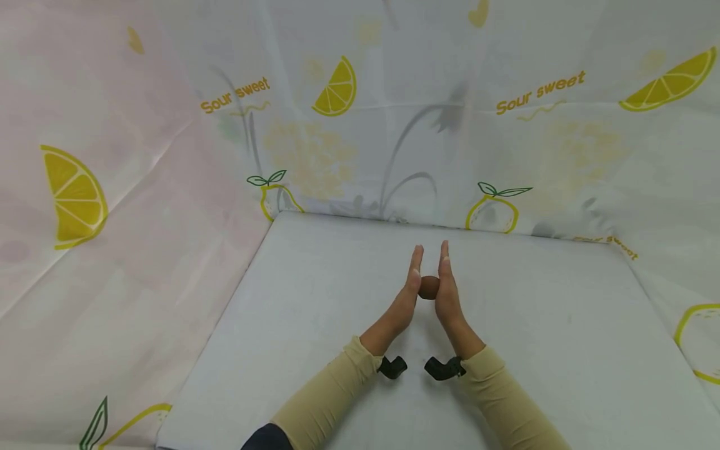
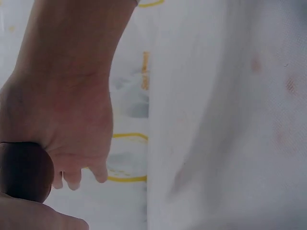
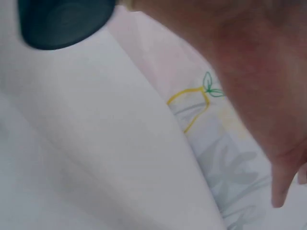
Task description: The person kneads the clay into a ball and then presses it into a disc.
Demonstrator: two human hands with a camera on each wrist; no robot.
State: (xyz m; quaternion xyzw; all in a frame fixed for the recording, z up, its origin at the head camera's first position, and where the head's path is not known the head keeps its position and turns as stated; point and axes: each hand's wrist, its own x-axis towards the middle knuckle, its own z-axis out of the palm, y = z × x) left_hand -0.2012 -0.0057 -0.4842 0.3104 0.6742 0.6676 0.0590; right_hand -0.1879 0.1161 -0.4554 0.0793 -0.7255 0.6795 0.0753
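Note:
Between the two palms a small brown ball (image 1: 429, 287) is pressed, raised over the white tabletop. My left hand (image 1: 409, 290) flanks it on the left with straight fingers pointing up and away; my right hand (image 1: 447, 290) mirrors that on the right. In the left wrist view the ball (image 2: 26, 171) looks dark and smooth, against the palm side of the left hand (image 2: 67, 115), with part of the other hand (image 2: 38, 215) below it. The right wrist view catches the right hand (image 3: 268, 91) at the right edge; the ball is out of sight there.
A white tabletop (image 1: 315, 281) spreads under both arms. Lemon-printed sheeting (image 1: 365, 125) rises behind it and along the sides. Dark wrist cameras (image 1: 444, 369) jut inward from both cuffs, with a narrow gap between them.

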